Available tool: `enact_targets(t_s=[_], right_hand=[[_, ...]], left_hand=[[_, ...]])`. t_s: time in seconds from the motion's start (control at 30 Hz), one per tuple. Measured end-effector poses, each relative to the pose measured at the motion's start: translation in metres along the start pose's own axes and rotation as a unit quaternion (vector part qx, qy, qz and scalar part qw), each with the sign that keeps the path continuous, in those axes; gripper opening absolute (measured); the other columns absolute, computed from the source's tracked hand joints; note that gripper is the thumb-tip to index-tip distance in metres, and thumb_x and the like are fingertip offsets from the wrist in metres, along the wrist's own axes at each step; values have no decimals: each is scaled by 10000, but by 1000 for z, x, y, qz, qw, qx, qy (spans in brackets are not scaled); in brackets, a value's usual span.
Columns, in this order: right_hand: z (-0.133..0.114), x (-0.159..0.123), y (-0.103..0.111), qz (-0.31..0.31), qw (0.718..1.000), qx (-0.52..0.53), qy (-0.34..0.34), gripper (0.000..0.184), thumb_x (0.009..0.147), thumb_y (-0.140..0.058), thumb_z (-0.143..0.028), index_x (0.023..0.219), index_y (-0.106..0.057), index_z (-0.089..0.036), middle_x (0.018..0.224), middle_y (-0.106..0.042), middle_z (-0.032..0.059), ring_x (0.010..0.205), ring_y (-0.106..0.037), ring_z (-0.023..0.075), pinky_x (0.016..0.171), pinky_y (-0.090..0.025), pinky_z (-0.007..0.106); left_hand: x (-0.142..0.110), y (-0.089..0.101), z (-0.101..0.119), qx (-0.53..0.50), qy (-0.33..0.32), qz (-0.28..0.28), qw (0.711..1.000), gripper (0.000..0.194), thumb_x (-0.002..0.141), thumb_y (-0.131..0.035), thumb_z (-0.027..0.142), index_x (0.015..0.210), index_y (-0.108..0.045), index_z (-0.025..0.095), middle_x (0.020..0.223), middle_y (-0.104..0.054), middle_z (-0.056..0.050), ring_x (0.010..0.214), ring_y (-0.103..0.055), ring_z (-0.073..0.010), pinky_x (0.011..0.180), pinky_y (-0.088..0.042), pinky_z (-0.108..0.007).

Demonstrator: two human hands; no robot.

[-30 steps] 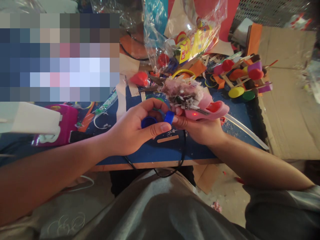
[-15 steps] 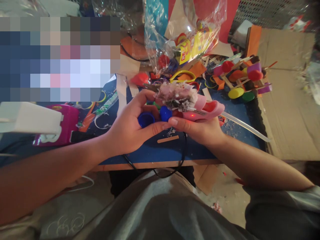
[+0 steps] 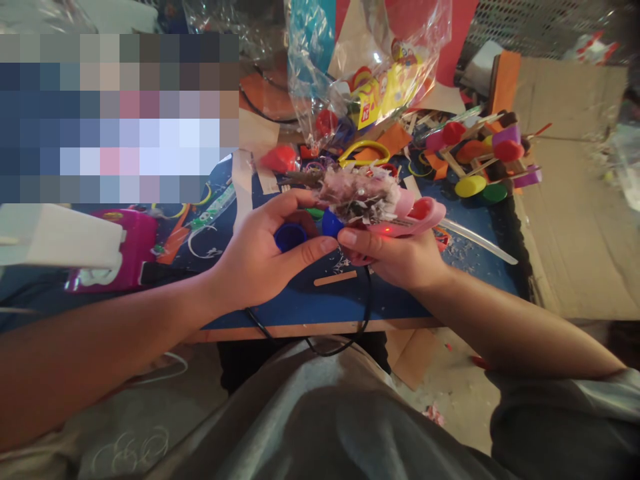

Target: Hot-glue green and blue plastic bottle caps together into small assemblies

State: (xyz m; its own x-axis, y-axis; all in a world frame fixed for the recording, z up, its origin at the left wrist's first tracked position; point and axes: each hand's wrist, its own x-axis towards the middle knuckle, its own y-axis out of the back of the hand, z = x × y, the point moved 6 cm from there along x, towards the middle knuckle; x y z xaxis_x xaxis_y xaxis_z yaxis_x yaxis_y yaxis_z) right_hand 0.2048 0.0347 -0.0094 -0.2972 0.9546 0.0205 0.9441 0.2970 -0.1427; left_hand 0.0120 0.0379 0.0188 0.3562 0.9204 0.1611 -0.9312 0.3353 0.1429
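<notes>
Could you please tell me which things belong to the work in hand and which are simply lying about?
In hand:
Pink glue gun, right hand
Rounded blue piece and blue cap, left hand

Apparently just lying about:
Flat wooden stick
Yellow loop handle
Cardboard

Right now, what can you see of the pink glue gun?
The pink glue gun looks like plastic, with a glowing red light and messy fluff stuck around its front. A clear stick pokes out the back, and a black cord hangs below. The right hand holds it sideways above the blue table. Its tip looks blurry.
</notes>
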Motion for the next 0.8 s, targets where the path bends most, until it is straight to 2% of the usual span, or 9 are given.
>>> enact_targets(t_s=[0.1,0.23,0.33,0.43,0.5,0.6,0.7,0.8], right_hand=[[1,0,-1,1,1000,4,-18,374,881,-1075,-550,1018,-876,-265,710,-688,-37,579,-563,147,492,-513,302],[-1,1,-4,-3,999,48,-22,384,868,-1087,-484,875,-791,-238,636,-609,-61,531,-528,122,462,-488,269],[-1,3,-4,-4,998,55,-22,422,860,-1084,-456,796,-730,-236,625,-616,-59,518,-546,126,454,-498,272],[1,5,-2,7,998,51,-24,392,855,-1077,-488,851,-790,-222,634,-657,-43,509,-570,135,449,-478,282],[2,5,-2,6,999,44,-25,401,858,-1076,-514,857,-808,-216,640,-679,-32,517,-590,141,458,-470,284],[1,5,-3,-12,998,59,-22,380,878,-1071,-462,797,-792,-218,615,-675,-31,506,-582,134,458,-447,273],[-4,5,-7,-37,995,87,-11,334,878,-1071,-407,802,-801,-224,595,-655,-40,486,-550,124,434,-405,262],[-6,5,-8,-42,996,75,-12,338,879,-1068,-436,818,-807,-229,596,-657,-36,485,-549,132,425,-417,272]], left_hand=[[0,1,-1,21,-20,1,1000,381,981,-999,510,1054,-725,256,985,-802,-21,910,-782,-227,886,-660,-363],[-1,2,0,57,-53,-9,997,370,1007,-970,509,1107,-713,263,1096,-845,-46,953,-823,-237,865,-704,-383],[-2,3,0,85,-50,-8,995,392,1040,-925,581,1126,-699,272,1120,-858,-57,969,-834,-253,909,-730,-430],[-3,3,1,91,-46,-5,995,432,1029,-932,614,1136,-700,266,1134,-865,-68,989,-836,-259,925,-734,-431],[-3,2,1,79,-45,-8,996,426,1029,-938,587,1150,-703,252,1144,-867,-73,1009,-835,-253,949,-733,-418],[-3,-1,-1,53,-33,-25,998,452,1025,-938,607,1166,-716,240,1133,-857,-70,1018,-829,-250,968,-731,-415],[-2,-3,-2,21,-13,-40,999,514,999,-942,692,1133,-724,246,1050,-828,-59,1016,-817,-261,938,-722,-415],[-2,-3,-2,-10,-5,-47,999,521,981,-966,689,1115,-723,248,998,-799,-48,1004,-803,-254,893,-703,-393]])
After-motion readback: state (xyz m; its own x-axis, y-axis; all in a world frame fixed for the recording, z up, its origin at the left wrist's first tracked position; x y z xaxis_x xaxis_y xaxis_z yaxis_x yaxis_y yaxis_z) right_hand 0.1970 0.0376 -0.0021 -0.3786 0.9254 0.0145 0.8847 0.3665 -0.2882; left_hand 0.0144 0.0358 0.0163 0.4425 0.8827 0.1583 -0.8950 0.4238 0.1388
